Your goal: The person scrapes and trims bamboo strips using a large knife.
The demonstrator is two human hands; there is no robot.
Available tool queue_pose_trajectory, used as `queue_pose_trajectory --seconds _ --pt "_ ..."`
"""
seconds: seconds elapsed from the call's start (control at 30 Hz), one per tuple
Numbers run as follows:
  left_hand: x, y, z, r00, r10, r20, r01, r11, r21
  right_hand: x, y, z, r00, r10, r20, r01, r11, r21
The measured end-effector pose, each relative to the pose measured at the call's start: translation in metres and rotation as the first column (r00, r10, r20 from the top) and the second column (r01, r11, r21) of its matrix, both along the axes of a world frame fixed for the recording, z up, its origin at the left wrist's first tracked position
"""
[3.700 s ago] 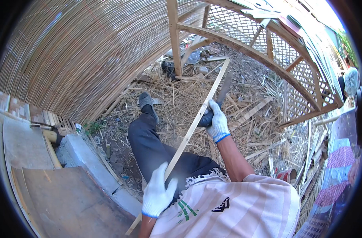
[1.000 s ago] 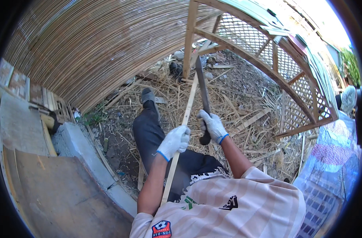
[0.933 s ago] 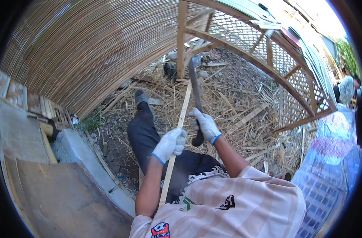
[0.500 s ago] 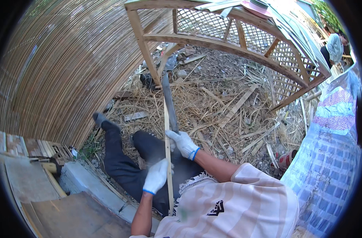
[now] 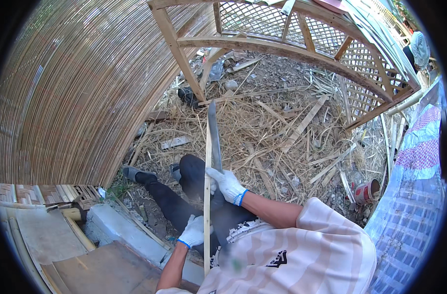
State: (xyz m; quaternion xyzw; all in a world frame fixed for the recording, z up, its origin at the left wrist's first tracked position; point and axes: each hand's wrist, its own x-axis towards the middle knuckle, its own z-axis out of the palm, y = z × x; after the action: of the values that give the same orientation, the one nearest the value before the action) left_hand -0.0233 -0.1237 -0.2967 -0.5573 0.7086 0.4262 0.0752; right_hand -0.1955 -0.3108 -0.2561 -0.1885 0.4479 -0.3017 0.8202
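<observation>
My right hand [image 5: 227,185], in a white glove with a blue cuff, is closed round the lower part of a machete [image 5: 214,139]. Its long grey blade points away from me, and its handle is hidden in the glove. Along the blade's left side runs a thin pale bamboo strip [image 5: 207,201], long and nearly upright in the picture. The thumb of the right glove lies against this strip. Lower down, my left hand [image 5: 193,232], gloved alike, is closed on the strip from its left side. Both hands are over my legs, in dark trousers.
A wall of thin bamboo slats [image 5: 81,93] rises on the left. Ahead stands a wooden frame with lattice [image 5: 292,51]. Straw, shavings and loose slats [image 5: 306,122] cover the ground. A tin can [image 5: 367,191] and plastic sheeting [image 5: 404,206] lie right; pale blocks [image 5: 128,230] lie left.
My left hand has moved lower along the strip, farther from the right hand. The machete and strip have shifted slightly against each other, and the whole view has tilted a little.
</observation>
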Motion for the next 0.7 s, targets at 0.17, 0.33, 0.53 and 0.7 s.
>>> queue_pose_trajectory --seconds 0.17,0.33,0.53,0.7 --pt "0.010 0.002 0.021 0.993 -0.115 -0.012 0.112 0.982 -0.152 0.018 -0.009 0.003 0.997 0.074 0.003 -0.073 0.997 -0.024" --pt "0.011 0.038 0.074 0.987 0.160 0.028 -0.154 0.979 -0.134 0.055 -0.009 -0.003 0.990 0.064 0.130 -0.073 0.995 0.069" --pt "-0.006 0.116 0.025 0.885 0.465 -0.007 -0.417 0.788 -0.452 0.061 0.000 0.003 0.968 0.251 -0.011 -0.251 0.967 -0.044" --pt "-0.027 0.143 0.006 0.651 0.746 -0.141 -0.707 0.528 -0.471 0.049 -0.003 0.009 0.936 0.348 -0.055 -0.352 0.927 -0.128"
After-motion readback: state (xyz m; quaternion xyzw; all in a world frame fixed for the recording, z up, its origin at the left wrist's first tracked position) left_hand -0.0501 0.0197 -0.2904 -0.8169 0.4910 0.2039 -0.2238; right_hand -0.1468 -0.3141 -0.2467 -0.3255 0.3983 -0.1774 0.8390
